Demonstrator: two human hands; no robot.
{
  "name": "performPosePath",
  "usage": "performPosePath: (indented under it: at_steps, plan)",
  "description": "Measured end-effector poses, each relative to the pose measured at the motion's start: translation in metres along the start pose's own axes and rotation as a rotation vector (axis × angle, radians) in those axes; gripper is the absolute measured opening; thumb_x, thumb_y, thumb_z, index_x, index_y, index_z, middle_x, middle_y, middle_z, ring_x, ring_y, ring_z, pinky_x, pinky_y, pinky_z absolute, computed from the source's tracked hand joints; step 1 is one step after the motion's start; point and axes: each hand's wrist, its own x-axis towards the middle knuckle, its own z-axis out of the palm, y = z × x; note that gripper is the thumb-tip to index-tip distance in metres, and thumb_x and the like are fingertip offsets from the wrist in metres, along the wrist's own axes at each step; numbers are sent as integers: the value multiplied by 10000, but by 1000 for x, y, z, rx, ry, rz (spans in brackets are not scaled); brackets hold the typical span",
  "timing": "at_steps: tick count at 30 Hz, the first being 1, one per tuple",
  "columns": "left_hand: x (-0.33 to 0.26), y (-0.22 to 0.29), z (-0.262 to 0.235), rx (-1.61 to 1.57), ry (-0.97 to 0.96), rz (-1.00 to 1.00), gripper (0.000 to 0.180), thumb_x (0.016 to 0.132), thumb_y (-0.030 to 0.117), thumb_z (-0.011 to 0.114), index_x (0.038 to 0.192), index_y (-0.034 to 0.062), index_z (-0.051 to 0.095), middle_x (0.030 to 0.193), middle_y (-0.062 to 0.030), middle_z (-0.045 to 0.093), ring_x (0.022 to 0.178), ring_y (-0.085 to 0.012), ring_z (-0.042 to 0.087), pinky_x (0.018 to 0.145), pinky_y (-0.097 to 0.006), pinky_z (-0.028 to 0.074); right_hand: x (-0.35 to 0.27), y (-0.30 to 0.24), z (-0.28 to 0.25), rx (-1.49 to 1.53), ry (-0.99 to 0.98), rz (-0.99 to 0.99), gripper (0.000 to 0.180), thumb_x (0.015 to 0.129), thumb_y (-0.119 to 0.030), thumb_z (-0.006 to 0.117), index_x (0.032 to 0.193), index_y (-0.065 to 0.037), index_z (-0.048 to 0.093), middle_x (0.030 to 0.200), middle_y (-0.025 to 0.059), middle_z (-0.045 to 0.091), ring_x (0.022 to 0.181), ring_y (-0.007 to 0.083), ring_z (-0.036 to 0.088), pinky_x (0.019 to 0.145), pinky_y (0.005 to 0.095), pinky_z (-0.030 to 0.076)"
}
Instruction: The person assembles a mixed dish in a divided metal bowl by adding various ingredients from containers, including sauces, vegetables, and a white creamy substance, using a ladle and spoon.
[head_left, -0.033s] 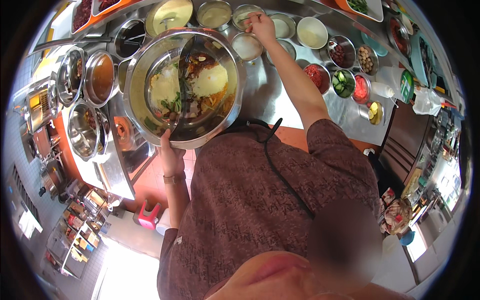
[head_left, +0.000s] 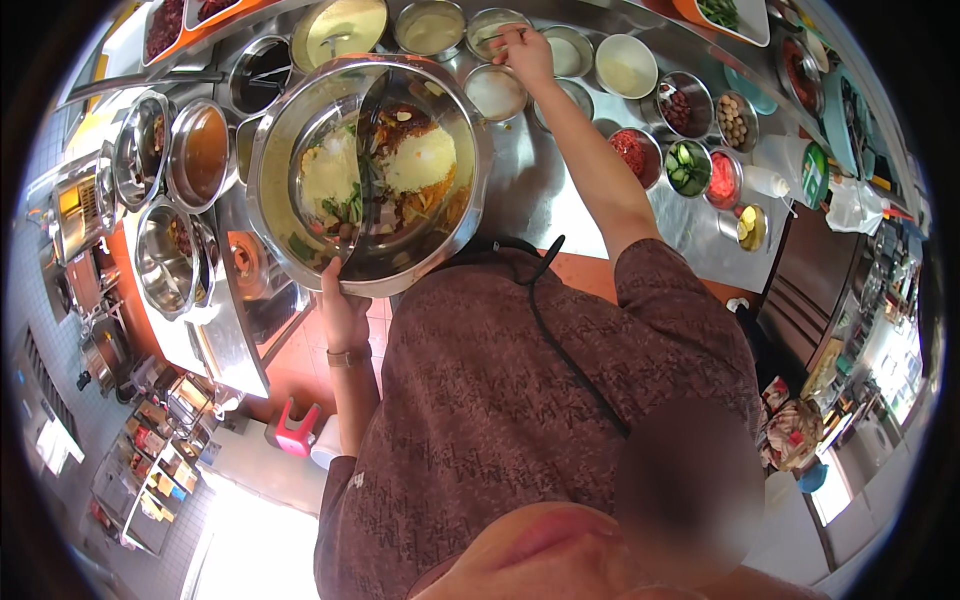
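A large steel mixing bowl [head_left: 462, 225] is tilted toward me at the near edge of the counter. My left hand [head_left: 343, 308] grips its near rim, thumb on top. Inside lie heaps of pale yellow powder [head_left: 422, 162], dark red-brown and orange seasoning, and green leaves [head_left: 345, 208]. My right hand [head_left: 524, 55] reaches across the counter to a small steel bowl [head_left: 483, 28] at the back, its fingers pinched together over that bowl's near right side. Whatever they hold is too small to make out. Just nearer stands a steel bowl of white powder [head_left: 494, 94].
Right of my right arm stand a white bowl [head_left: 626, 66], bowls of red chopped food [head_left: 628, 152], sliced green vegetables [head_left: 685, 168] and round brown pieces [head_left: 733, 120]. To the left are a pot of brown liquid [head_left: 204, 154] and several steel bowls. A pink stool [head_left: 297, 430] stands behind.
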Motion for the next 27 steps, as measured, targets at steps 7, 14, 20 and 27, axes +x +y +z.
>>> performPosePath:
  at_steps: [7,14,20,27]
  plan:
    - [-6,2,13,-3,7,15,311,995,260,632,1254,89,600,1048,-41,716,780,-114,677,482,-222,412,-5,1,-23,159,8,21,244,1071,-172,517,1162,0,665,993,164,780,660,172,706,587,267,521]
    - [-7,2,7,31,-30,14,236,1006,271,618,1147,83,641,947,-19,719,626,-72,593,445,-221,327,-18,0,-40,268,25,-21,245,1068,-170,522,1148,21,652,971,178,780,669,197,719,581,273,522]
    - [-1,-4,-8,65,-64,2,297,1061,286,527,1221,73,660,952,0,732,508,-36,504,367,-216,264,-34,-14,-51,340,55,-23,248,1069,-168,518,1152,27,646,966,180,777,666,197,721,582,281,531]
    - [10,-3,7,103,-97,-5,174,1026,277,616,1062,115,669,782,35,676,486,-34,505,368,-210,270,-82,-75,-40,402,-97,-120,254,1079,-190,538,1164,18,657,956,166,767,687,194,715,638,291,535]
